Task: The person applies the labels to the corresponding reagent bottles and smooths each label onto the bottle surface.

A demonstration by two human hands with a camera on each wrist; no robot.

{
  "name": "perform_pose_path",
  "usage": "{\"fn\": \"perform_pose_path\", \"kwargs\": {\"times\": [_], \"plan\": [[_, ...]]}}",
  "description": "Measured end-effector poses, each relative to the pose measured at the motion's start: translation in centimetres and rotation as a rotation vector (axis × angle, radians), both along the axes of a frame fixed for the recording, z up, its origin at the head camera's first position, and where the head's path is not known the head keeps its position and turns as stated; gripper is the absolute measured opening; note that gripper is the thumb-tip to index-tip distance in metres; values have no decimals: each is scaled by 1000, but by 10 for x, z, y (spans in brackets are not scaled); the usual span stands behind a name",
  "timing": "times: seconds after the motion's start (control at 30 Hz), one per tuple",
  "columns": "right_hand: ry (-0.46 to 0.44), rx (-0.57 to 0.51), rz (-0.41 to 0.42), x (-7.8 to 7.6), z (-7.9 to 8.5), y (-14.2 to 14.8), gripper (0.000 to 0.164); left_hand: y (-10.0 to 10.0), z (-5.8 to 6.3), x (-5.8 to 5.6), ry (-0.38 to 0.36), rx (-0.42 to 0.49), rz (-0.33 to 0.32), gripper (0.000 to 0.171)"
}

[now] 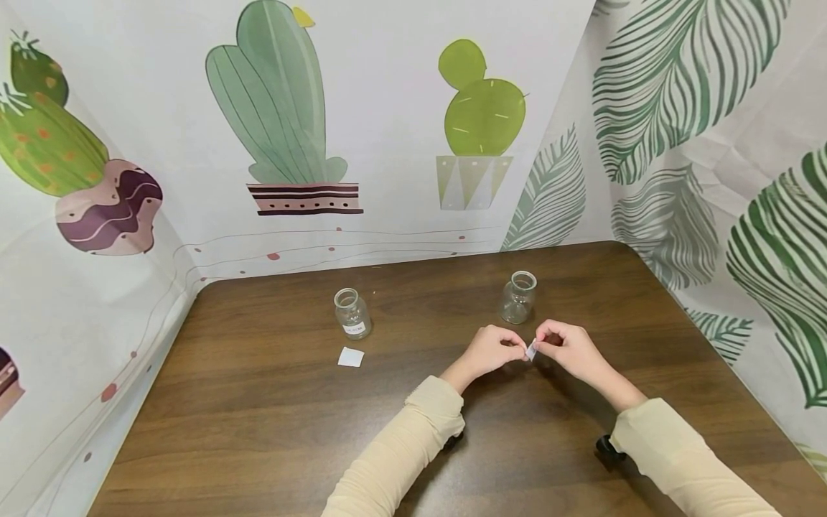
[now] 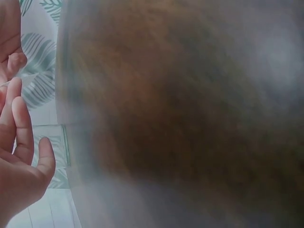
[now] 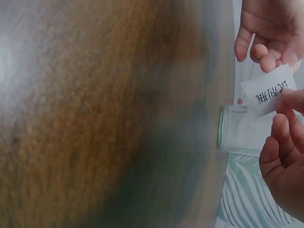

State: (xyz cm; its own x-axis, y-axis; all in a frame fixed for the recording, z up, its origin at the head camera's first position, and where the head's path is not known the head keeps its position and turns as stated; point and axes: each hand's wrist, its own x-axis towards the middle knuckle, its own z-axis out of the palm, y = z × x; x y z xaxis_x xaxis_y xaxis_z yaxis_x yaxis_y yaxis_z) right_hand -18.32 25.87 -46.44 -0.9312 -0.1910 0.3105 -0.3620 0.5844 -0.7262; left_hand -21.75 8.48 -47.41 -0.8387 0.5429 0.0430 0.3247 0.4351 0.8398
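A small white label [image 3: 270, 91] with printed black characters is held between both hands, just in front of a clear glass jar [image 1: 518, 297]. My left hand [image 1: 492, 350] pinches one edge of it between thumb and fingertips. From the other side my right hand [image 1: 576, 352] pinches it too. In the right wrist view the printed face shows, with the right thumb over one end. Nearly all of the label is out of sight in the left wrist view. The jar stands upright, its mouth uncovered and no label visible on it.
Left of the hands stands a second glass jar [image 1: 352, 314], with a white label [image 1: 354, 328] low on its side. A small white paper piece [image 1: 351, 357] lies before it on the brown wooden table [image 1: 258, 416]. Patterned cloth [image 1: 400, 129] hangs behind.
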Motion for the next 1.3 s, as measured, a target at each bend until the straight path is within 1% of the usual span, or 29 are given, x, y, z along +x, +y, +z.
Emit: {"fn": "perform_pose_path", "kwargs": {"times": [0.3, 0.4, 0.63, 0.87, 1.1, 1.3], "plan": [[29, 29, 4, 3, 4, -1, 19, 0, -2, 1, -56, 53, -9, 11], [25, 29, 6, 4, 5, -1, 18, 0, -2, 2, -64, 49, -7, 10], [13, 18, 17, 5, 5, -2, 16, 1, -4, 2, -50, 34, -8, 9], [33, 36, 27, 6, 5, -3, 15, 1, -4, 1, -48, 76, 33, 15], [54, 43, 43, 7, 5, -5, 16, -1, -2, 1, -9, 47, 12, 11], [67, 45, 61, 8, 4, -6, 15, -2, -2, 1, -15, 50, 4, 12]]}}
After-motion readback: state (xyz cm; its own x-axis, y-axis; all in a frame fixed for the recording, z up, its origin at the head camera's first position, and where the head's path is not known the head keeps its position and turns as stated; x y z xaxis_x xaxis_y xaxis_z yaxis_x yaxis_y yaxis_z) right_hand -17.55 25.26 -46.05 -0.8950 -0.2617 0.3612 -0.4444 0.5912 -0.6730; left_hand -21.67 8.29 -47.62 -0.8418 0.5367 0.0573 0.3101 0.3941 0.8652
